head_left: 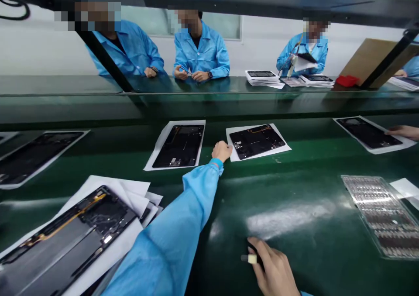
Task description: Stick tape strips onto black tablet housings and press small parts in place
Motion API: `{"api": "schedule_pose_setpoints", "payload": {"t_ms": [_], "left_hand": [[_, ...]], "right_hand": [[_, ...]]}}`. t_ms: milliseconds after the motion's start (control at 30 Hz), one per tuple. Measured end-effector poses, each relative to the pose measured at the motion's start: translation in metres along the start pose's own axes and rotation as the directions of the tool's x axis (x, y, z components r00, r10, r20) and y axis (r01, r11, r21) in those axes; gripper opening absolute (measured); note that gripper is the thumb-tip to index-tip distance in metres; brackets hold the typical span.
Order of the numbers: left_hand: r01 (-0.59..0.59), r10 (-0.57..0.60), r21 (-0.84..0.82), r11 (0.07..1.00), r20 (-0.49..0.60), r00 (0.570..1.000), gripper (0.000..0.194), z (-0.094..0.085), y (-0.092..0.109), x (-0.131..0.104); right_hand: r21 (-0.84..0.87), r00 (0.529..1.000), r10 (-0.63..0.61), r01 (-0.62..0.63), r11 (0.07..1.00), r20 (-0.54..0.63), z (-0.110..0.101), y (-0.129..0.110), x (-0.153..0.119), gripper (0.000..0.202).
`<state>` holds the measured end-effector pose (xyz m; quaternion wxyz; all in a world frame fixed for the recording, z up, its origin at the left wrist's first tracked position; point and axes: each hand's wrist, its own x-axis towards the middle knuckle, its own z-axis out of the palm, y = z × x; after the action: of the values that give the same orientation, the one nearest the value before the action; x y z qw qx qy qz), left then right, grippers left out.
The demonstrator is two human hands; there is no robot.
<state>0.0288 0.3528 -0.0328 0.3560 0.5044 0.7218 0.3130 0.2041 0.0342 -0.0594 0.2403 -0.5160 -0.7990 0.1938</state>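
At the middle of the head view, the left hand (222, 151) reaches across the green table (304, 200), its fingers curled at the left edge of a white sheet (284, 148). Whether they pinch the sheet cannot be told. On that sheet lies a black tablet housing (257, 142), dark inner side up, with a thin orange strip near its far edge. Just left of the left hand, a second tablet housing (179, 146) rests on its own sheet.

Low in the same view, the right hand (275, 265) is above the near part of the table; its fingers are pressed together on a small dark piece with a cream block (252, 259), type not identifiable.

At lower left, a larger-looking housing (72, 243) lies on a stack of papers (142, 195) beside the blue left sleeve (166, 239). To the right stands a clear tray (382, 217) of small parts in rows. Beyond it, a co-worker's hand (404, 131) touches a further housing (366, 131). Three people in blue jackets (206, 47) are at the far side.
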Motion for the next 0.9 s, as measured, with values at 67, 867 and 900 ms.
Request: {"api": "schedule_pose_setpoints", "payload": {"t_ms": [67, 867, 900], "left_hand": [[0.031, -0.031, -0.081, 0.996, 0.005, 1.000, 0.033, 0.015, 0.004, -0.003], [0.505, -0.118, -0.429, 0.749, 0.664, 0.738, 0.076, -0.107, -0.100, -0.342], [0.497, -0.098, -0.373, 0.784, 0.716, 0.692, 0.069, -0.113, -0.103, -0.352]], "right_hand": [[0.012, 1.000, -0.002, 0.002, 1.000, -0.013, 0.000, 0.001, -0.001, 0.038], [0.826, 0.816, 0.535, -0.447, 0.342, 0.220, -0.027, -0.013, 0.030, 0.051], [0.795, 0.839, 0.506, -0.441, 0.417, 0.200, -0.026, -0.015, 0.027, 0.052]]}}
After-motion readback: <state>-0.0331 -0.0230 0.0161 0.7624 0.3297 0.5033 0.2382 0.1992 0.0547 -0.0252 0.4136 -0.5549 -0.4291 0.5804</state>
